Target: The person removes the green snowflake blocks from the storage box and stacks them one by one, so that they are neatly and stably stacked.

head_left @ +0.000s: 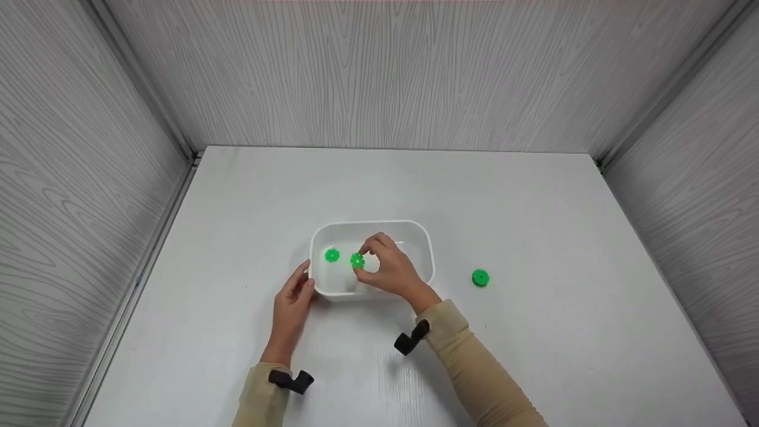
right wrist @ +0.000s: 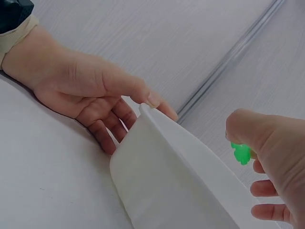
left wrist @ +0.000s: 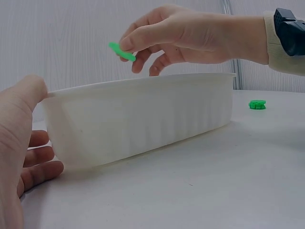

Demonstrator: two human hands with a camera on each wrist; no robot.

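A white plastic tub (head_left: 371,223) stands on the table. My left hand (head_left: 290,308) holds its left end, with the thumb (left wrist: 32,90) on the rim and the other fingers against the outer wall. Over the tub, my right hand (head_left: 391,270) pinches a small green flower-shaped disc (head_left: 357,261) between thumb and forefinger. In the left wrist view this disc (left wrist: 122,51) is tilted and above the rim. Another green disc (head_left: 332,255) lies on the tub's floor, towards the left.
Right of the tub, more green toothed discs (head_left: 480,278) lie stacked on the white table (head_left: 533,332). Wood-grain panels (head_left: 379,71) enclose the table at the back and both sides.
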